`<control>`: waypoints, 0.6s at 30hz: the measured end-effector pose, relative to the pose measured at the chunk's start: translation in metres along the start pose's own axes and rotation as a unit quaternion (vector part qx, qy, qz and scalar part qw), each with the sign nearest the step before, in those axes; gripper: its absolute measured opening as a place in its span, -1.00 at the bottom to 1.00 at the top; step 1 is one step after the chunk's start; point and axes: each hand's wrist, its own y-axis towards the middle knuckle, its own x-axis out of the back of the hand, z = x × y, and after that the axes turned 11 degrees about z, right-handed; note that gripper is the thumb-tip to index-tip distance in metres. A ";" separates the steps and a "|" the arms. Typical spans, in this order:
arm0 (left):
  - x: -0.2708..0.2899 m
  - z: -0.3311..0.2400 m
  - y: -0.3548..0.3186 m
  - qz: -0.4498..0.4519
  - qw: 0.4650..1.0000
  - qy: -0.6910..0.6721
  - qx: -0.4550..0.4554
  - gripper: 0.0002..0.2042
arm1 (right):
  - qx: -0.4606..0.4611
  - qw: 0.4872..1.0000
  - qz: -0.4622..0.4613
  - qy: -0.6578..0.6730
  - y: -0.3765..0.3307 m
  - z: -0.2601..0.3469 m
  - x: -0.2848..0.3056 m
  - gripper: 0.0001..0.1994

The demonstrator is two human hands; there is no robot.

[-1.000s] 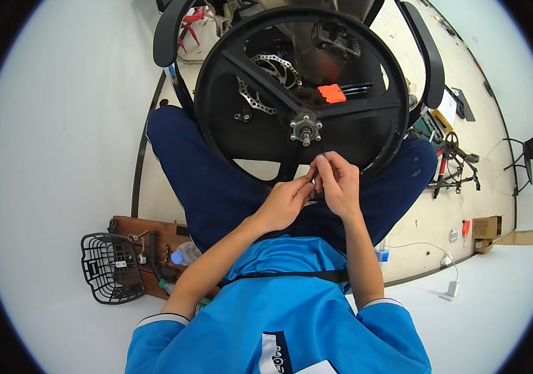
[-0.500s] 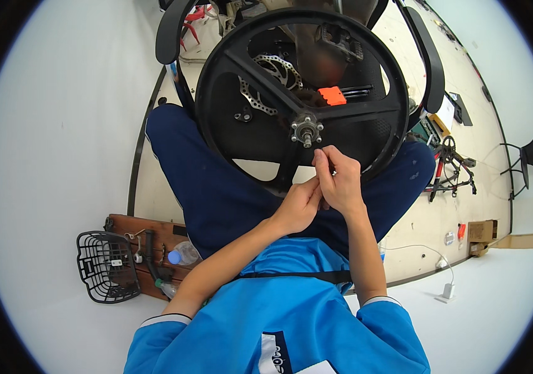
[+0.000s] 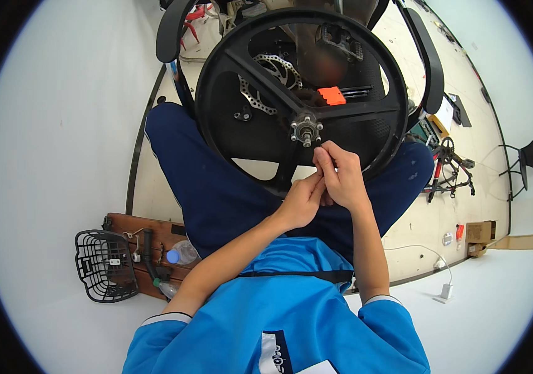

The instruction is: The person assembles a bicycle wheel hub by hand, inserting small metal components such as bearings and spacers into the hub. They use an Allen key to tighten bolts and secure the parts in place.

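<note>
A black spoked bicycle wheel (image 3: 360, 113) lies over my thighs and a black chair seat (image 3: 247, 138). Its silver hub (image 3: 307, 129), ringed with bolts, faces up with the axle standing out. Just below the hub, my right hand (image 3: 342, 177) pinches thumb and fingers together; whatever they hold is too small or hidden. My left hand (image 3: 300, 202) is closed against the right one, its fingertips meeting under the right hand's thumb. Through the wheel's openings show a brake disc (image 3: 247, 93), a small black part (image 3: 242, 114), an orange holder (image 3: 332, 96) with dark rods beside it, and a pedal (image 3: 341, 40).
Armrests (image 3: 430, 59) rise on both sides of the wheel. At lower left, a black wire basket (image 3: 101, 268) and a plastic bottle (image 3: 182, 252) rest by a brown board. A bicycle frame (image 3: 444, 168) lies on the floor at right, near a cardboard box (image 3: 480, 232).
My hands stay together below the hub, with only slight shifts of the fingers. The wheel and the things under it stay put.
</note>
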 end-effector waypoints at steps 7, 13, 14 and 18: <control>0.032 -0.008 -0.011 0.061 0.995 0.064 0.046 -0.68 | 0.009 0.994 -0.048 0.096 -0.002 -0.005 -0.021 -0.75; 0.076 -0.023 -0.021 0.038 0.980 0.194 0.033 -0.79 | -0.010 0.945 -0.082 0.318 -0.001 -0.018 -0.052 -0.65; 0.087 -0.031 -0.021 0.053 0.973 0.224 0.023 -0.81 | -0.010 0.923 -0.097 0.371 -0.002 -0.017 -0.057 -0.65; 0.093 -0.017 -0.027 0.070 0.964 0.254 0.025 -0.82 | -0.023 0.927 -0.075 0.366 -0.007 -0.023 -0.061 -0.67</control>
